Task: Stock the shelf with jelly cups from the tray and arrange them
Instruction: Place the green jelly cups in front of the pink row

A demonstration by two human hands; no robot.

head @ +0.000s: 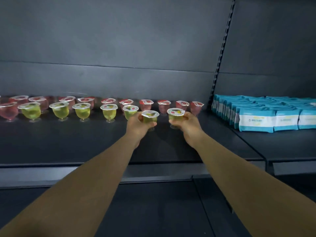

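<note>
Two hands, left (137,124) and right (189,123), each around a yellow-green jelly cup (foil lids, stemmed feet)

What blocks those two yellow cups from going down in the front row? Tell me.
Nothing visible. The left hand and right hand each hold a yellow cup at the right end of the yellow row. The dark shelf below them is bare; the red cups stand behind.
</note>
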